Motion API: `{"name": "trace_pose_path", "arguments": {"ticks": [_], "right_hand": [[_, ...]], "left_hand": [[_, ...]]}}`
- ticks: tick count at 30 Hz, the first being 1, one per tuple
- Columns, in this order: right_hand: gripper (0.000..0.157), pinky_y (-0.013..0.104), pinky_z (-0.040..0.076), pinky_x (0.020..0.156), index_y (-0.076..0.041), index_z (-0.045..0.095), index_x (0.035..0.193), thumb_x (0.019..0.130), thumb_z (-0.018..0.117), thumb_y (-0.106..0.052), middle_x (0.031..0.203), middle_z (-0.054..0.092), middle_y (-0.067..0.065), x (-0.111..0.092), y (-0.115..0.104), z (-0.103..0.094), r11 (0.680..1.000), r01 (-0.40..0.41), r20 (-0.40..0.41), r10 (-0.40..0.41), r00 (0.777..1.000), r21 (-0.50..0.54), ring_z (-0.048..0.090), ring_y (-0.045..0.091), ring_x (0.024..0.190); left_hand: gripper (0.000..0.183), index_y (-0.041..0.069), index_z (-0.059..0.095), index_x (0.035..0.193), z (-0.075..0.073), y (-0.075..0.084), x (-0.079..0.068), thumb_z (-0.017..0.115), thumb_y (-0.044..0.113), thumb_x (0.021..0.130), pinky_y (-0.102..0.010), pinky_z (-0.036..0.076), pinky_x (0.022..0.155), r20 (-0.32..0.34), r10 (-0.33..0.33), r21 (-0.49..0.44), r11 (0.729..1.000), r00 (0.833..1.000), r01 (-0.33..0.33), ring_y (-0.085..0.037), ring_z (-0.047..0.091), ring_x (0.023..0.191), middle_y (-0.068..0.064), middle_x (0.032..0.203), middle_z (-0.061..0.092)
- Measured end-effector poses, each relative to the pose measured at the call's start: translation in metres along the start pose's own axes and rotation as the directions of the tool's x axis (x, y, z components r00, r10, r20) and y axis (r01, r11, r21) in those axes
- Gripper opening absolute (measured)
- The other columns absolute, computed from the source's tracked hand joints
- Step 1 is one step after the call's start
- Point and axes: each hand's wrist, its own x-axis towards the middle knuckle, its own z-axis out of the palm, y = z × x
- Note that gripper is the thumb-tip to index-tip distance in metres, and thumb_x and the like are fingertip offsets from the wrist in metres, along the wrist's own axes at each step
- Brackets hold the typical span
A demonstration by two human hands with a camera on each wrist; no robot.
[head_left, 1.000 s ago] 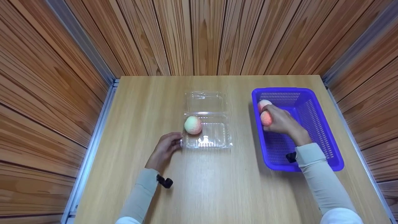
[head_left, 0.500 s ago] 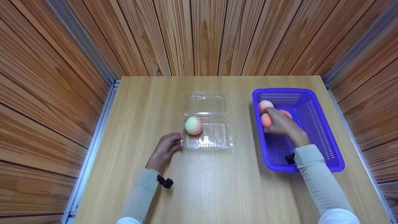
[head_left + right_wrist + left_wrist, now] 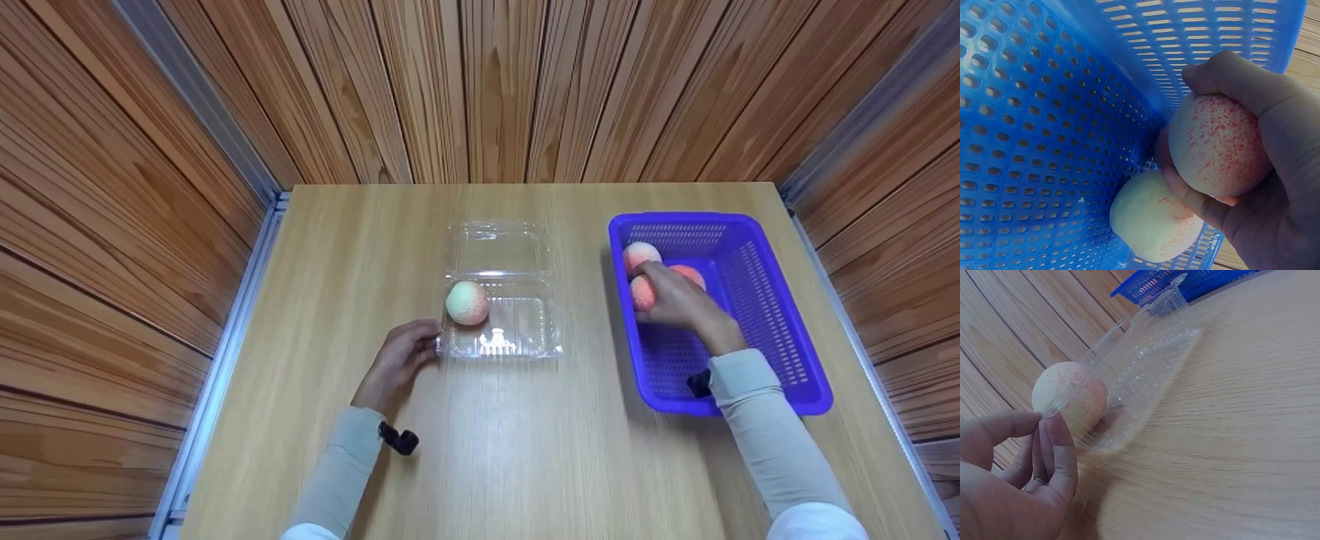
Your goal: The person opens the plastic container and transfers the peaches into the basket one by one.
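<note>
A clear plastic clamshell container (image 3: 517, 319) lies open on the table, lid side away from me. One pale peach (image 3: 466, 303) with a pink blush sits in the left part of its base. My left hand (image 3: 397, 358) pinches the container's front left rim between thumb and fingertips, plain in the left wrist view. Inside the purple-blue basket (image 3: 667, 406), my right hand (image 3: 679, 300) grips a red-speckled peach (image 3: 1219, 143) with thumb and fingers around it. Another pale peach (image 3: 1151, 216) lies against the hand's fingers there. Part of a third peach is hidden behind them.
The perforated basket stands on the right of the wooden table (image 3: 495, 450), its walls rising around my right hand. Wood-plank walls (image 3: 499, 90) enclose the table at the back and both sides, with metal rails (image 3: 225, 337) along the side edges.
My right hand has shifted slightly within the basket, and more of the peach on its far side shows. My left hand and the container have stayed put.
</note>
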Motion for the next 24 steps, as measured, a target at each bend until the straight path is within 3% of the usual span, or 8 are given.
{"name": "trace_pose_path", "arguments": {"ticks": [7,15,24], "right_hand": [[0.069,0.059,0.054,0.097,-0.002,0.051,0.139,0.083,0.089,-0.019,0.123,0.062,0.019,-0.001,-0.0017,-0.0006,0.999,-0.043,0.022,0.043,0.999,0.004,0.062,0.037,0.108],[0.07,0.06,0.056,0.095,-0.001,0.054,0.136,0.081,0.09,-0.025,0.125,0.063,0.023,-0.0042,-0.0021,0.0014,0.997,0.027,-0.035,-0.03,0.999,-0.075,0.064,0.04,0.112],[0.074,0.065,0.054,0.099,-0.003,0.051,0.144,0.083,0.087,-0.024,0.137,0.059,0.026,-0.0047,-0.0028,0.0019,0.994,-0.001,0.001,0.001,1.0,-0.107,0.062,0.045,0.121]], "left_hand": [[0.014,0.0,0.073,0.111,-0.0001,-0.0003,-0.0006,0.067,0.007,0.101,-0.03,0.06,0.08,0.007,0.008,-0.011,1.0,1.0,-0.008,-0.018,0.068,0.089,-0.007,0.096,0.072],[0.008,0.001,0.072,0.103,-0.0003,-0.0016,-0.0002,0.065,0.004,0.102,-0.028,0.058,0.075,0.025,0.027,-0.025,0.999,0.999,-0.026,-0.015,0.066,0.085,-0.004,0.09,0.07],[0.009,0.001,0.073,0.107,-0.0009,-0.0015,0.0,0.067,0.006,0.101,-0.028,0.059,0.077,0.018,0.009,-0.021,1.0,1.0,-0.008,-0.016,0.067,0.086,-0.005,0.092,0.071]]}}
